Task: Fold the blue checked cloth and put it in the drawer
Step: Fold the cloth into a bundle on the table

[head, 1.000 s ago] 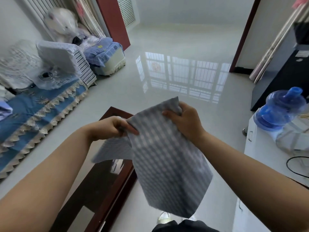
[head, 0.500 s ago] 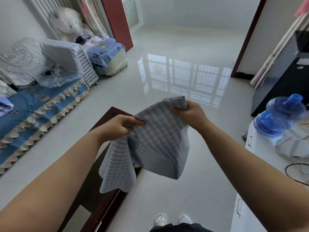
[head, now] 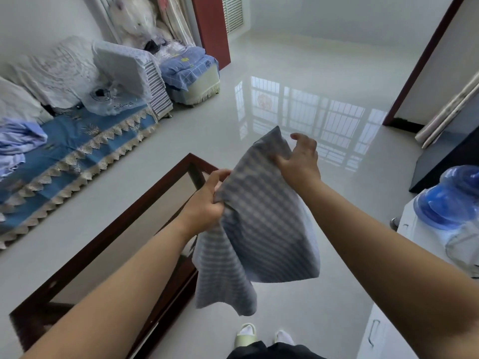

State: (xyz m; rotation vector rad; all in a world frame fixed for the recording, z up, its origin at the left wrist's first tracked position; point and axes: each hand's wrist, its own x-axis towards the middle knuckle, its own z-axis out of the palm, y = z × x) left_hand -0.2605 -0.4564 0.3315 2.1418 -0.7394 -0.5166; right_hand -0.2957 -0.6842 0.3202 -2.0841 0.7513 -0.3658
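**Checked cloth held up over glossy floor**

Glossy pale floor (head: 285,81) across most of the view, mirroring a barred window. Along the left wall, a long sofa (head: 64,149) under a blue lace-edged cover, piled with white lace cushions and a crumpled pale-blue garment; beyond it a blue-checked bundle on a fringed stool (head: 193,73), and a plastic-wrapped plush toy (head: 134,19) against the curtain. Below the arms, a dark red wooden desk (head: 121,226) with a glass top, its near end cut off by the left forearm. At the right edge, a white cabinet (head: 375,330) with handles, mostly out of frame, carrying a blue water jug (head: 448,198) only partly visible.

Held in mid-air over the floor and desk edge: blue checked cloth (head: 261,229), hanging doubled, lower corners loose, pattern blurred. Left hand (head: 204,203) bunching the cloth's left edge in a closed grip. Right hand (head: 298,161) pinching the top edge, remaining fingers spread and lifted off the fabric. Pale slippers (head: 246,332) at the bottom edge. Drawer not discernible.
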